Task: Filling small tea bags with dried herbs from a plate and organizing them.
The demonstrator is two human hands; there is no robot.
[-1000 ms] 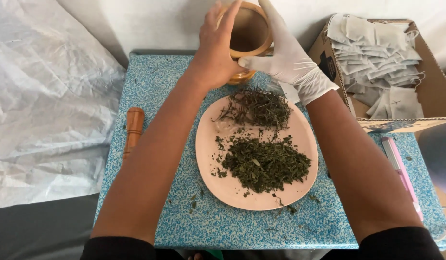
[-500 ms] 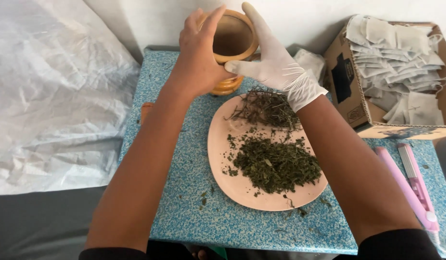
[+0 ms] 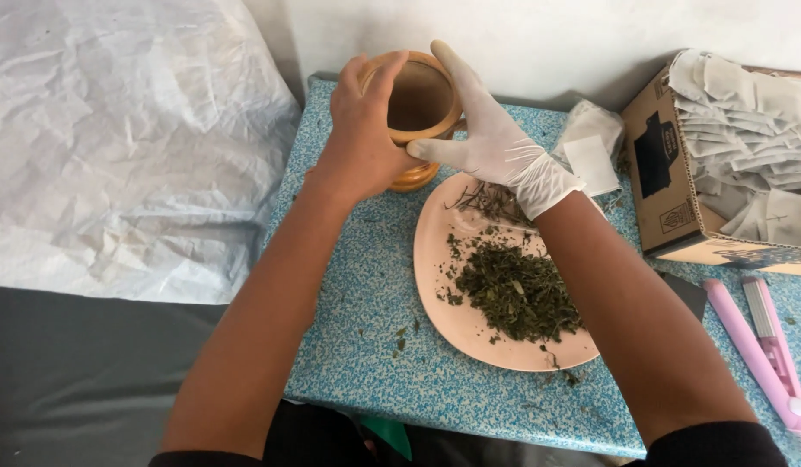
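Note:
My bare left hand (image 3: pixel 364 130) wraps around the left side of a wooden mortar (image 3: pixel 420 99) that stands at the back of the blue speckled table (image 3: pixel 374 294). My right hand (image 3: pixel 495 143), in a white glove, lies flat against the mortar's right side with fingers straight. In front of the mortar sits a pink plate (image 3: pixel 456 324) holding a heap of crushed green dried leaves (image 3: pixel 517 290) and some brown stems (image 3: pixel 491 201) near its far rim. Both forearms reach over the table.
A cardboard box (image 3: pixel 668 182) full of small white paper sachets (image 3: pixel 746 112) stands at the right. A loose sachet (image 3: pixel 590 160) lies near it. A pink hair-straightener-like tool (image 3: pixel 759 346) rests at the right edge. Crumpled white plastic (image 3: pixel 115 147) covers the left.
The view has shifted left and slightly down. Both hands stay on the mortar, and the mortar now stands on the table rather than being held near the top of the view.

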